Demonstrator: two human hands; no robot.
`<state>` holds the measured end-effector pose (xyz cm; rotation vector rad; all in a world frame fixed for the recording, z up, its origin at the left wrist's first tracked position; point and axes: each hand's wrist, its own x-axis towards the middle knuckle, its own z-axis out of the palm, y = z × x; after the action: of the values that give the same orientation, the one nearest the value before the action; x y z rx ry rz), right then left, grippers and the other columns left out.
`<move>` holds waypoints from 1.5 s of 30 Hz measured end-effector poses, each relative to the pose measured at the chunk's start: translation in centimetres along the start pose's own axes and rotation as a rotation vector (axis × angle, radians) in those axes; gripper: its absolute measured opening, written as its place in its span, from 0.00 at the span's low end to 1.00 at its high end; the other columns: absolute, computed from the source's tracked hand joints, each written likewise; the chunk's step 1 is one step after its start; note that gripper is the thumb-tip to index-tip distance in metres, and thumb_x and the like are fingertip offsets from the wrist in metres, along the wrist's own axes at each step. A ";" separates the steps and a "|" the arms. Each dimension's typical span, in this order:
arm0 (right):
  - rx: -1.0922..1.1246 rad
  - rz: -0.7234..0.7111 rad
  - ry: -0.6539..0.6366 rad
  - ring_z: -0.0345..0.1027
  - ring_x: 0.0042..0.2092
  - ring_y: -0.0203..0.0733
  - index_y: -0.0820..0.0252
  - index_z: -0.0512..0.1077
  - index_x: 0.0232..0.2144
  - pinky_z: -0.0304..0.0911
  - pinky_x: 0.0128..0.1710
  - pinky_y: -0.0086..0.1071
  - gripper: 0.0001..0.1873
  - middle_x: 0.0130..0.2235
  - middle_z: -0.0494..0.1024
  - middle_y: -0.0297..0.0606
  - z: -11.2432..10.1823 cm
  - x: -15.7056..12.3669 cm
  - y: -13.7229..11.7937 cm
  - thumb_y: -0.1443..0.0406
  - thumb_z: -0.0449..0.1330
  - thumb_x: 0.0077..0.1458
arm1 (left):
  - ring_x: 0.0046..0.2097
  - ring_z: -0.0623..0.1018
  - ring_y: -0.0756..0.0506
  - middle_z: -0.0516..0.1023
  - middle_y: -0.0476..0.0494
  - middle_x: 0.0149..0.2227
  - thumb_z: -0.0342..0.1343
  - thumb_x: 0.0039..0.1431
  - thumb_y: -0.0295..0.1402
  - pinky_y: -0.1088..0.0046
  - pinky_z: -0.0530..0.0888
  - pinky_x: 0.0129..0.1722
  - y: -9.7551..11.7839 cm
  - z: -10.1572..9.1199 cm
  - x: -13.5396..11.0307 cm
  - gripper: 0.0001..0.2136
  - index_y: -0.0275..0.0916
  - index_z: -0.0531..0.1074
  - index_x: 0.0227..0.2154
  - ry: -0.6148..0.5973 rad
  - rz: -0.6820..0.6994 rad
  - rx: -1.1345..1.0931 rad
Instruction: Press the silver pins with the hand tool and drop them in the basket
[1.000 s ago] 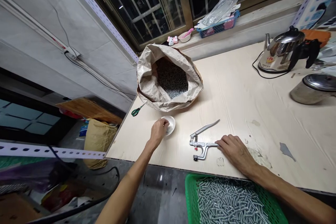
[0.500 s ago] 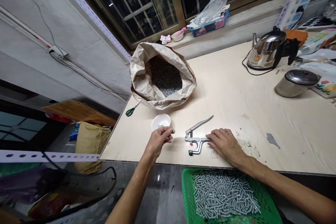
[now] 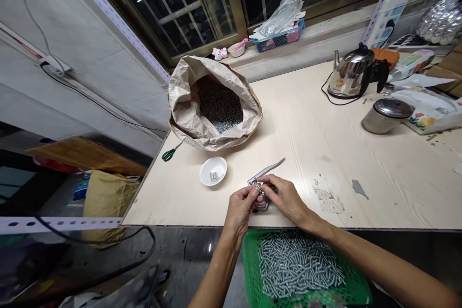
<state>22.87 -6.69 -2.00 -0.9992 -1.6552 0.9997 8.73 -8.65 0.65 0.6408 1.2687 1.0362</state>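
A silver hand press tool (image 3: pixel 266 172) lies near the table's front edge, its long handle pointing up and right. My left hand (image 3: pixel 241 208) is pinched on a small metal pin at the tool's jaw. My right hand (image 3: pixel 285 197) is closed over the tool's lower handle and body, hiding most of it. A small white bowl (image 3: pixel 213 171) with a few pins stands just left of my hands. Behind it sits an open paper sack (image 3: pixel 212 103) full of dark metal pins. Below the table edge, a green basket (image 3: pixel 303 269) holds many silver pins.
Green-handled scissors (image 3: pixel 170 152) lie at the table's left edge by the sack. A steel kettle (image 3: pixel 352 74) with its cord, a lidded steel pot (image 3: pixel 386 115) and papers stand at the far right. A blue basket (image 3: pixel 277 38) sits on the windowsill. The light wooden table (image 3: pixel 378 178) has torn patches.
My left hand left the white bowl with a pin and came right to the tool's jaw. My right hand slid up over the tool. The view has shifted to the right.
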 end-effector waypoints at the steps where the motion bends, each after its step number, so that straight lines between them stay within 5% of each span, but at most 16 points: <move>1: -0.001 -0.003 0.006 0.72 0.42 0.40 0.57 0.73 0.43 0.67 0.41 0.36 0.12 0.40 0.78 0.39 0.2 -0.1 0.2 0.68 0.52 0.59 | 0.24 0.72 0.53 0.73 0.49 0.20 0.69 0.39 0.42 0.78 0.71 0.29 -0.3 0.1 -0.1 0.21 0.30 0.77 0.32 0.026 0.040 0.040; 8: 0.001 0.001 -0.016 0.72 0.40 0.41 0.56 0.74 0.38 0.68 0.41 0.37 0.10 0.38 0.78 0.38 0.7 -0.2 0.1 0.63 0.53 0.61 | 0.31 0.76 0.48 0.77 0.44 0.31 0.61 0.48 0.33 0.75 0.73 0.32 -1.6 0.6 -1.2 0.09 0.35 0.78 0.32 0.186 0.343 0.401; 14: -0.017 -0.008 -0.059 0.71 0.35 0.38 0.57 0.72 0.32 0.67 0.36 0.34 0.08 0.32 0.76 0.35 0.8 0.1 -0.5 0.63 0.54 0.60 | 0.28 0.77 0.48 0.78 0.44 0.28 0.61 0.49 0.34 0.73 0.74 0.32 -1.4 -0.2 -1.3 0.10 0.34 0.78 0.33 0.123 0.248 0.323; 21: -0.022 0.033 -0.064 0.70 0.34 0.38 0.56 0.71 0.32 0.65 0.35 0.34 0.09 0.32 0.76 0.35 2.1 -0.4 0.1 0.63 0.52 0.60 | 0.27 0.76 0.51 0.78 0.45 0.25 0.69 0.41 0.38 0.75 0.74 0.34 -1.7 -1.6 -1.2 0.20 0.30 0.76 0.36 0.000 0.006 -0.018; 28: 0.115 0.242 -0.139 0.67 0.29 0.36 0.59 0.70 0.29 0.62 0.29 0.31 0.08 0.28 0.75 0.34 2.4 -0.2 -0.3 0.60 0.57 0.55 | 0.22 0.73 0.54 0.75 0.49 0.21 0.69 0.42 0.38 0.79 0.71 0.26 -1.9 -2.7 -1.4 0.15 0.31 0.75 0.28 0.008 0.084 0.053; 37: 0.197 0.316 -0.100 0.66 0.26 0.34 0.59 0.68 0.29 0.63 0.26 0.30 0.13 0.26 0.73 0.32 3.1 -0.5 0.6 0.55 0.56 0.54 | 0.22 0.72 0.56 0.75 0.49 0.22 0.73 0.33 0.38 0.79 0.76 0.29 -2.2 -3.5 -1.1 0.21 0.30 0.75 0.30 0.025 -0.084 -0.214; 42: 0.258 0.313 -0.023 0.69 0.27 0.36 0.60 0.68 0.32 0.65 0.27 0.31 0.12 0.28 0.74 0.35 4.2 3.9 -1.9 0.56 0.55 0.57 | 0.24 0.73 0.55 0.76 0.48 0.26 0.72 0.33 0.38 0.77 0.76 0.30 -2.1 -4.6 -1.3 0.23 0.31 0.76 0.34 0.171 -0.023 -0.190; 45: 0.229 0.092 -0.114 0.71 0.33 0.37 0.59 0.71 0.37 0.67 0.34 0.32 0.12 0.33 0.76 0.36 5.1 8.3 -4.5 0.59 0.52 0.60 | 0.23 0.73 0.54 0.75 0.49 0.22 0.71 0.35 0.42 0.77 0.75 0.28 -2.4 -5.1 -1.5 0.26 0.30 0.75 0.37 0.198 -0.003 -0.067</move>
<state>15.28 -1.44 3.41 -0.8852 -1.5553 1.2971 4.49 -11.74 -1.90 0.4939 1.3989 1.1564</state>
